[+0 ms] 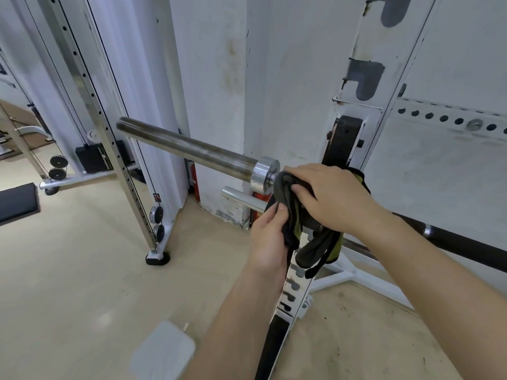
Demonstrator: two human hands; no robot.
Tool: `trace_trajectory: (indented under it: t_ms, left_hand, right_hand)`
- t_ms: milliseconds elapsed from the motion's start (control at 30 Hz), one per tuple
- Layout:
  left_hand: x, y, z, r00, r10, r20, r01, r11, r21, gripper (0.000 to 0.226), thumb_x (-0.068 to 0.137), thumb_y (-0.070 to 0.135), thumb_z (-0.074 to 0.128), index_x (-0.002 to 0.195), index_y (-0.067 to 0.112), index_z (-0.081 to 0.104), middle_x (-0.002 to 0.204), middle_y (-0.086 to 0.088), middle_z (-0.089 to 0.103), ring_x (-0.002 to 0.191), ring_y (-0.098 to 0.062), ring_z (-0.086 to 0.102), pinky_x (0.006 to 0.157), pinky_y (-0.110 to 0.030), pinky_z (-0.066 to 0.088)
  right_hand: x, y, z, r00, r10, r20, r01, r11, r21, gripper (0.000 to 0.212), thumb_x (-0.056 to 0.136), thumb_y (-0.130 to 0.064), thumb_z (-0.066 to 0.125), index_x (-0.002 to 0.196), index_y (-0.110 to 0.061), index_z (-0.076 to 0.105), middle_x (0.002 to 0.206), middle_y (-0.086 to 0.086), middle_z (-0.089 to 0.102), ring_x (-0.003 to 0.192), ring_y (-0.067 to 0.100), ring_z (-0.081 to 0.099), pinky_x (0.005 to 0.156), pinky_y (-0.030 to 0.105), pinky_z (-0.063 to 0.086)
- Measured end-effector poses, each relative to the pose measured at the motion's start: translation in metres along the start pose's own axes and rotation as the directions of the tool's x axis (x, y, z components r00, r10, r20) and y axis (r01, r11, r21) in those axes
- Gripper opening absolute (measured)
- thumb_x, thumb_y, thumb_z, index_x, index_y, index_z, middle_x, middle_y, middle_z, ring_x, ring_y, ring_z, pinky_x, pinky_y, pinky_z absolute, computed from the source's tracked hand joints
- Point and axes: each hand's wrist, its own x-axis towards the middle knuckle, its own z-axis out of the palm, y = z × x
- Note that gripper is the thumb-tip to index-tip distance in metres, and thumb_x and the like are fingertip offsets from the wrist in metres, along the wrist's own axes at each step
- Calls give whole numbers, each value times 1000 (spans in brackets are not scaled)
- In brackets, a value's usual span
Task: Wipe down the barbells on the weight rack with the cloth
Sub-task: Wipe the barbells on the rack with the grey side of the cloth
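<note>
The right hand clamps the cloth around the barbell just inside its collar, at the frame's three o'clock, while the left hand pinches the hanging slack clear.

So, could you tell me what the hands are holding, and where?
Both hold the cloth: right hand presses its top around the barbell, left hand pinches its hanging middle.

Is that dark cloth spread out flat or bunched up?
Bunched up. The cloth is wadded around the bar just inside the barbell collar, pressed by the right hand and pinched by the left hand, with loose folds dangling below.
</note>
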Motion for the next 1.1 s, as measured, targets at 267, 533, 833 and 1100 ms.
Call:
trace_trajectory:
  t_ms: [267,533,833,1100]
  left_hand:
    - [28,7,21,996,-84,39,90,973,-215,50,105,41,41,138,7,58,135,-24,62,129,-36,58,114,-54,40]
    - [-2,13,0,1000,5,-12,-3,989,145,26,104,12,50,109,-5,70,91,-15,74,82,-22,72,72,-33,60]
    - [0,34,22,997,-80,16,79,994,82,39,107,26,40,115,4,71,104,-16,75,94,-25,72,79,-36,58]
    - [-1,35,38,994,-19,-106,48,959,280,33,106,27,47,113,6,72,111,-17,75,106,-32,71,94,-43,56]
  right_hand:
    - [-54,16,18,921,146,-361,-129,989,69,38,101,-34,50,130,-15,66,121,-1,72,108,18,68,90,22,43]
    - [-21,-5,11,985,73,-156,-18,943,331,31,104,-20,49,129,-22,67,126,-9,69,118,10,60,103,30,47]
    - [-55,5,13,916,209,-341,-85,934,346,31,104,-23,53,131,-21,66,124,-9,70,114,5,61,99,13,42]
    - [-91,2,23,860,167,-483,-24,958,287,34,93,-1,66,126,-9,69,129,4,69,122,13,62,110,24,43]
